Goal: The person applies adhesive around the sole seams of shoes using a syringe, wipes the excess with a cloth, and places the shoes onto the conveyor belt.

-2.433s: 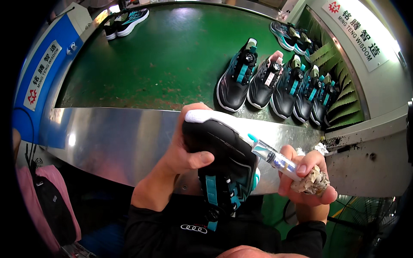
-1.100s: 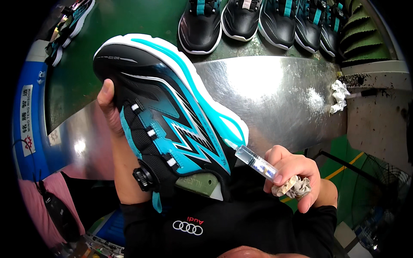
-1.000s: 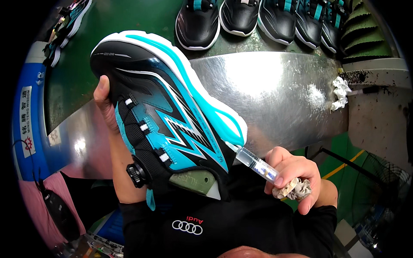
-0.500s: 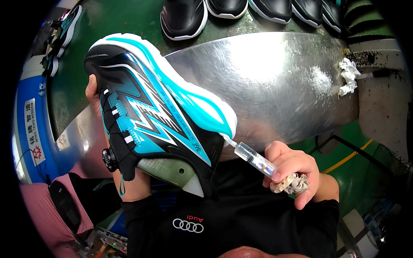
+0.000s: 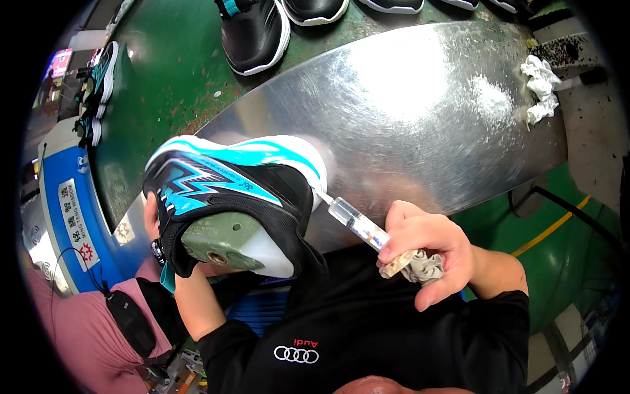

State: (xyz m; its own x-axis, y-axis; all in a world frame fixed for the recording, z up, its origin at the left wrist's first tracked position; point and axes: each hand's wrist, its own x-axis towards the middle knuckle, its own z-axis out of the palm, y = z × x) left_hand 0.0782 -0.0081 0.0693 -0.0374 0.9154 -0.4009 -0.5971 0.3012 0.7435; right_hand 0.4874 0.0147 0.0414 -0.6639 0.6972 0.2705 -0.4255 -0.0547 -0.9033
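A black and turquoise sneaker (image 5: 216, 177) with a white-edged sole hangs tilted over the near part of the metal sheet, its toe to the left. Inside it sits a green shoe last (image 5: 226, 240) with a pale heel part. My left hand (image 5: 151, 217) grips the shoe near the toe, mostly hidden behind it. In my right hand (image 5: 436, 240) is a clear syringe (image 5: 357, 223), with its white nozzle at the heel, where sole and upper meet. A crumpled greyish cloth or tissue (image 5: 423, 268) is also tucked in that hand.
A shiny metal sheet (image 5: 315, 98) with white powdery smears covers the green table (image 5: 170, 79). Black shoes (image 5: 252, 39) stand along the far edge. More sneakers (image 5: 102, 79) are at far left. Crumpled white tissue (image 5: 541, 82) lies at right. A person in pink (image 5: 98, 328) is close at left.
The sneaker has been lowered toward me and turned, so its opening and the green last show more. The syringe has moved left with the heel, its nozzle still there.
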